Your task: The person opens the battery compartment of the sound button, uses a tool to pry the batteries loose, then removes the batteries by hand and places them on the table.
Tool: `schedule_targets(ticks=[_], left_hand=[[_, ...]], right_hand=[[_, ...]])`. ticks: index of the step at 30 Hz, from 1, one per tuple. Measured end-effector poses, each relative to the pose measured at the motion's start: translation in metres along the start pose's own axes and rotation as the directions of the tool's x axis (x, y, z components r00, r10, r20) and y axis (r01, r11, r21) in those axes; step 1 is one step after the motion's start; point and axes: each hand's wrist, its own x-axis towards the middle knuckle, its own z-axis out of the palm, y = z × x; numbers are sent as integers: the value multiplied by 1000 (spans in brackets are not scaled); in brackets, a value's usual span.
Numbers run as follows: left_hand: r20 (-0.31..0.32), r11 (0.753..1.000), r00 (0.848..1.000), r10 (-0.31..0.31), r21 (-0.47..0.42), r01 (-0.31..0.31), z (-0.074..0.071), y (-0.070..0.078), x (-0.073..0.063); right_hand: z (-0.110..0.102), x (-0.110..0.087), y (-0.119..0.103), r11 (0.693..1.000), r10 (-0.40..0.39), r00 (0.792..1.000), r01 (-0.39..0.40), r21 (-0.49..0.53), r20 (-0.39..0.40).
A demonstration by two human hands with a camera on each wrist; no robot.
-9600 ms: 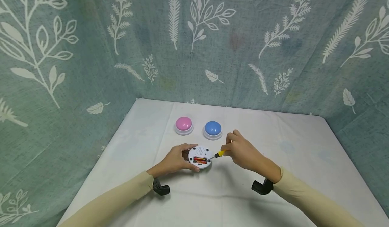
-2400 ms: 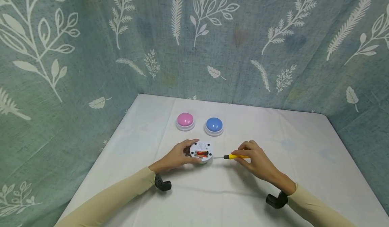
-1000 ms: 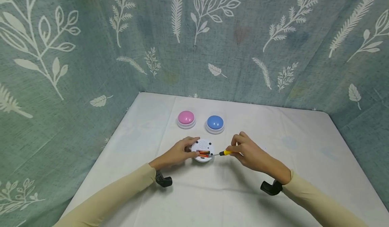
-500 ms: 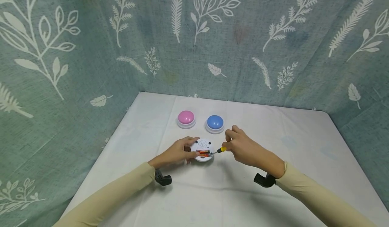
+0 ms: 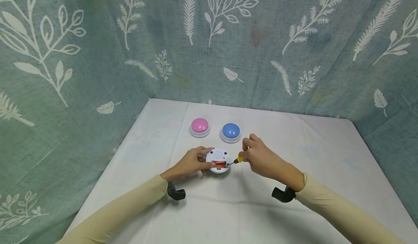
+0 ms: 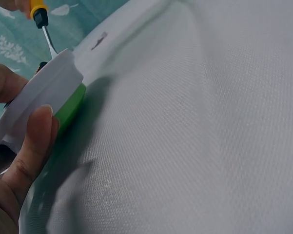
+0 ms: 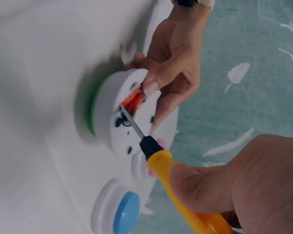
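My left hand (image 5: 189, 164) grips a round answer buzzer (image 5: 218, 154), turned bottom up and a little tilted. Its green dome (image 6: 72, 111) faces the white cloth in the left wrist view. Two red-and-black batteries (image 7: 132, 101) lie in the open compartment on its underside, and the left thumb (image 7: 153, 85) presses at one end of them. My right hand (image 5: 266, 164) holds a yellow-handled screwdriver (image 7: 160, 163). The metal tip reaches into the compartment at the batteries' other end.
Behind the hands stand a pink-domed buzzer (image 5: 200, 125) and a blue-domed buzzer (image 5: 230, 131), both upright. The white cloth (image 5: 209, 218) covers the table, which ends at a patterned green curtain (image 5: 254, 81).
The screwdriver has shifted from the buzzer's right edge up to the batteries, its handle now steeper. The left thumb has moved from the rim onto the batteries. Over the last half second, little differs.
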Motion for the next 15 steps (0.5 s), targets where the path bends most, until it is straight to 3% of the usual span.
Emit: schedule_targets(ticks=[5,11,15], left_hand=[[10,998,1000,-25,-55,25,0,1,0],[15,994,998,-59,-87,60,-1,-1,1],[13,993,998,-61,-98,62,1,0,2]], right_hand=[[11,-6,6,993,68,997,-64,100,-33],[26,-19,16,957,154,986,-132,258,-70],[24,-22,14,970,119,990,-99,223,-74]])
